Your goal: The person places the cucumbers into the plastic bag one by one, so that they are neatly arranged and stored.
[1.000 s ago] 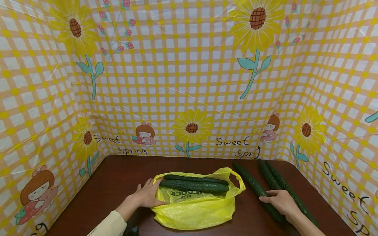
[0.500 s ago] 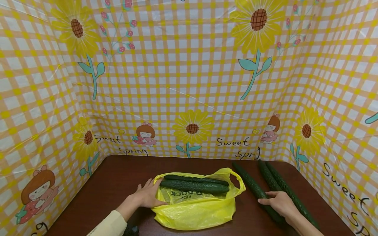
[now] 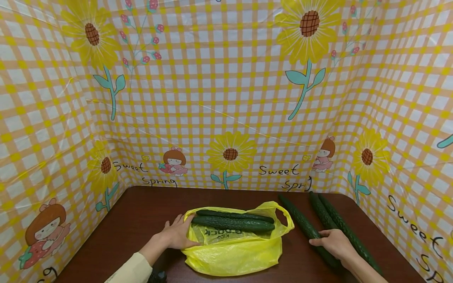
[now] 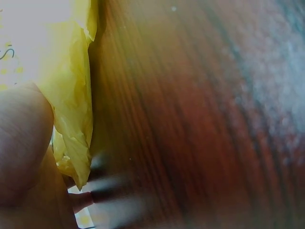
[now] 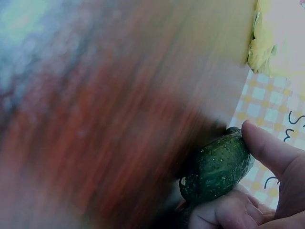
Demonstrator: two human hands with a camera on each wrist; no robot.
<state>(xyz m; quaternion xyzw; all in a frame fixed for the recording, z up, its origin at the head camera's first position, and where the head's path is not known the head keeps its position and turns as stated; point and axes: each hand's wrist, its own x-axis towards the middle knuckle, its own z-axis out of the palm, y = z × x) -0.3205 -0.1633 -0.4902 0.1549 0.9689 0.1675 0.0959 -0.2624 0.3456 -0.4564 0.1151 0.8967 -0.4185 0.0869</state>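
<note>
My left hand [image 3: 173, 234] rests at the left end of a yellow plastic bag [image 3: 233, 257], its fingers spread and its thumb stretched along the mouth's front edge. Two long dark green cucumbers [image 3: 233, 224] lie side by side across the bag's opening. On the right, my right hand [image 3: 335, 243] grips the near part of another cucumber [image 3: 301, 218], thumb on one side and fingers on the other. The right wrist view shows the rounded end of that cucumber [image 5: 214, 167] between thumb and fingers. Yellow plastic [image 4: 71, 95] hangs beside the left thumb in the left wrist view.
Two more cucumbers [image 3: 348, 224] lie to the right of my right hand on the dark brown table [image 3: 148, 200]. A small black object [image 3: 157, 276] shows near the left sleeve [image 3: 132, 269]. Checked cloth [image 3: 198, 98] with sunflowers encloses the table's back and sides.
My right hand has shifted very slightly left on the cucumber since the earliest frame. The left hand and the bag have stayed in place.
</note>
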